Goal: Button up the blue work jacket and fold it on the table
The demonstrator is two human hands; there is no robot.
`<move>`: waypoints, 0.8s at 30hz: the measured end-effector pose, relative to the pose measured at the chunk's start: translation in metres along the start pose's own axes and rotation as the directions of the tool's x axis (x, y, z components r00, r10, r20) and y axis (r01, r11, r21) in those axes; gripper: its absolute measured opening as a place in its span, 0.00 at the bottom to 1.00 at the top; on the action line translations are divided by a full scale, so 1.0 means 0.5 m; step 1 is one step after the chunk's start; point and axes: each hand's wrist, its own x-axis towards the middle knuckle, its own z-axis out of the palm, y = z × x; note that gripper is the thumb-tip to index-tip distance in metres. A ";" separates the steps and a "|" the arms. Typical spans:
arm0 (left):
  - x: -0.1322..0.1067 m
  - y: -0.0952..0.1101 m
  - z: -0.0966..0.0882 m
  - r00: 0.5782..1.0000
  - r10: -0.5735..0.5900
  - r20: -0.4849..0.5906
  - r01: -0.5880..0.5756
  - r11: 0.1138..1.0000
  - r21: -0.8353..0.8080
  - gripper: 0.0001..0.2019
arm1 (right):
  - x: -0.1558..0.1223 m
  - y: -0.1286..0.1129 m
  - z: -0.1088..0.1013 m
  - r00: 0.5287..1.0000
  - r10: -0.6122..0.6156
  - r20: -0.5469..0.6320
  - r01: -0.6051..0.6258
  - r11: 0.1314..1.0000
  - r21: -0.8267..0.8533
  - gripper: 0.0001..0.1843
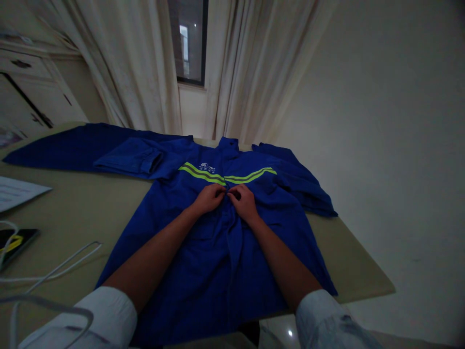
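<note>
A blue work jacket point(185, 271) with yellow-green and grey reflective stripes lies spread face up, its collar at the far side and its hem toward me. My left hand point(210, 198) and my right hand point(244, 201) meet at the front placket, just below the stripes. Each pinches an edge of the placket between thumb and fingertips. Whatever small fastener may be between them is too hidden to make out. Below my hands the placket hangs loose in folds. The jacket's left-side sleeve is folded with its cuff showing.
Dark blue folded cloth point(65, 148) lies on the table point(90, 208) at the far left. At the left edge are a paper sheet point(22, 191), a dark flat object point(22, 242) with yellow marks, and white cables point(61, 269). A wall stands right, curtains point(145, 63) behind.
</note>
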 end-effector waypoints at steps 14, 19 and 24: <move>-0.004 -0.001 0.009 1.000 0.008 -0.022 -0.006 0.997 0.077 0.10 | 0.002 0.007 0.001 0.999 0.026 -0.020 -0.025 0.999 0.035 0.06; -0.013 0.021 0.003 0.999 0.031 -0.025 -0.025 0.976 0.214 0.11 | 0.006 0.014 0.001 0.999 0.036 -0.031 -0.035 0.998 0.044 0.12; -0.017 0.027 0.001 0.999 0.049 -0.021 -0.041 0.960 0.276 0.12 | 0.010 0.028 -0.001 0.996 0.079 0.035 -0.082 0.988 0.127 0.12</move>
